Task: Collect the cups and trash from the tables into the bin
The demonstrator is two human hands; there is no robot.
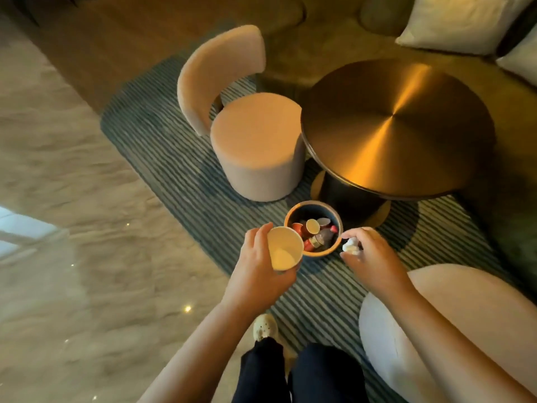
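The left hand (258, 266), just below the middle of the frame, holds an upright white paper cup (283, 248), its fingers wrapped round the cup's wall. The cup's open mouth faces the camera and overlaps the left edge of the bin (315, 203).

The right hand (374, 257), right of the bin, has its fingers clenched on a crumpled white paper wad (350, 246), which sits just beside the bin's right rim.

The small round bin stands on the striped rug (174, 158) in front of the table's base. Inside it lie several discarded cups (312, 226) and some red-and-dark litter, too blurred to name.

The round brass table (398, 126) fills the upper right of the frame. A beige upholstered chair (255, 146) stands touching its left edge, and a second beige chair (465, 330) sits at lower right. 2 pale cushions (453, 21) show in the upper right corner. A light shoe (264, 327) is at bottom centre.
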